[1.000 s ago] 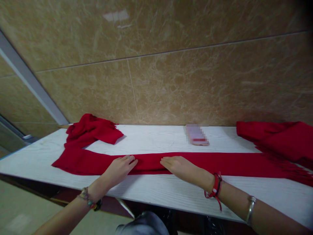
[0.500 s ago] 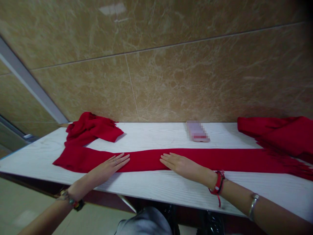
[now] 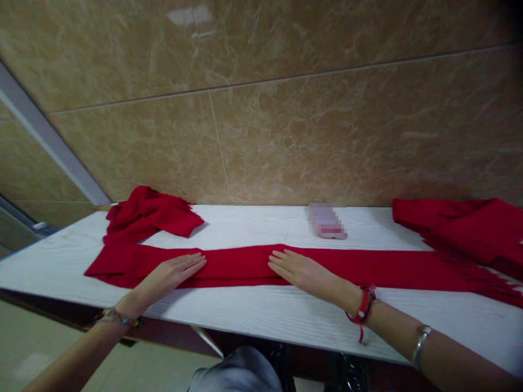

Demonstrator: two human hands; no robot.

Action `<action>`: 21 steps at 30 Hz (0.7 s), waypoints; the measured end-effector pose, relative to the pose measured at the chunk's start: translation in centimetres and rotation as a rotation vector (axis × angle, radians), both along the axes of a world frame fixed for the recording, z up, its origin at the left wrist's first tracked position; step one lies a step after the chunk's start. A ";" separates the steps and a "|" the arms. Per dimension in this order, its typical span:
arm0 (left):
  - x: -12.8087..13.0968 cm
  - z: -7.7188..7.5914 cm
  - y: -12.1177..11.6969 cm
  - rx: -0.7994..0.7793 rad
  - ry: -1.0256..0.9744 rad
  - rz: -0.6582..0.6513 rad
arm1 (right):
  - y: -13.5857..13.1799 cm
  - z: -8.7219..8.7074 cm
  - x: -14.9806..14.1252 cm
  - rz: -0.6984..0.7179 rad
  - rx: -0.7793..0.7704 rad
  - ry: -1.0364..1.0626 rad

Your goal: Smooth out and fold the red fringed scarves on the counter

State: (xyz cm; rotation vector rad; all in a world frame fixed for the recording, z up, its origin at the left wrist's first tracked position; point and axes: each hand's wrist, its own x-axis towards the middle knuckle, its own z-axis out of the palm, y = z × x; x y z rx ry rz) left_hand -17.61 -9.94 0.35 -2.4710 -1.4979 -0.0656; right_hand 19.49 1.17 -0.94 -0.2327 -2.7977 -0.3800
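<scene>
A long red scarf lies stretched in a narrow folded strip across the white table. On its left part my left hand rests flat, fingers straight and pointing right. My right hand also lies flat on the strip, fingers pointing left, a short stretch of cloth between the two hands. Fringe shows at the scarf's right end. At the left the red cloth bends back and runs into a crumpled heap near the wall.
A phone, partly pixelated, lies behind the scarf. Another folded red cloth sits at the back right, by the fringe. A tan marble-patterned tile wall rises behind the table.
My left hand has slid slightly left along the scarf. A shallow crease now shows in the cloth between my hands. My right hand has barely moved.
</scene>
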 end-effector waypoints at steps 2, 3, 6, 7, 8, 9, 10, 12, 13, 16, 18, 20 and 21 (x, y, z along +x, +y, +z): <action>-0.9 -1.1 -1.2 -0.047 -0.035 0.054 | -0.5 -0.4 0.3 0.006 -0.053 -0.049; -1.3 -1.4 -1.8 -0.055 -0.057 0.092 | -0.6 -0.4 0.4 0.000 -0.077 -0.052; -2.2 -1.6 -2.5 -0.074 -0.104 0.139 | -0.8 -0.3 0.5 -0.005 -0.109 -0.048; -2.3 -1.4 -2.5 -0.072 -0.115 0.138 | -0.7 -0.2 0.5 -0.004 -0.109 -0.043; -2.3 -1.3 -2.5 -0.062 -0.125 0.138 | -0.7 -0.1 0.5 -0.008 -0.109 -0.033; -2.3 -1.2 -2.5 -0.046 -0.133 0.141 | -0.6 -0.1 0.5 -0.012 -0.112 -0.023; -2.2 -1.3 -2.5 -0.031 -0.139 0.145 | -0.6 -0.2 0.6 -0.013 -0.117 -0.015; -2.1 -1.6 -2.7 -0.034 -0.140 0.145 | -0.5 -0.4 0.7 -0.008 -0.125 -0.020; -2.1 -1.8 -2.9 -0.046 -0.135 0.144 | -0.5 -0.5 0.7 -0.005 -0.124 -0.036; -2.4 -2.3 -3.3 -0.061 -0.118 0.159 | -0.5 -0.8 0.8 -0.010 -0.094 -0.094; -2.6 -2.1 -3.4 -0.068 -0.103 0.163 | -0.5 -0.8 0.8 -0.019 -0.071 -0.112; -2.9 -1.6 -3.3 -0.082 -0.092 0.159 | -0.5 -0.7 0.8 -0.019 -0.057 -0.118; -3.0 -1.4 -3.3 -0.087 -0.087 0.161 | -0.6 -0.7 0.8 -0.017 -0.053 -0.118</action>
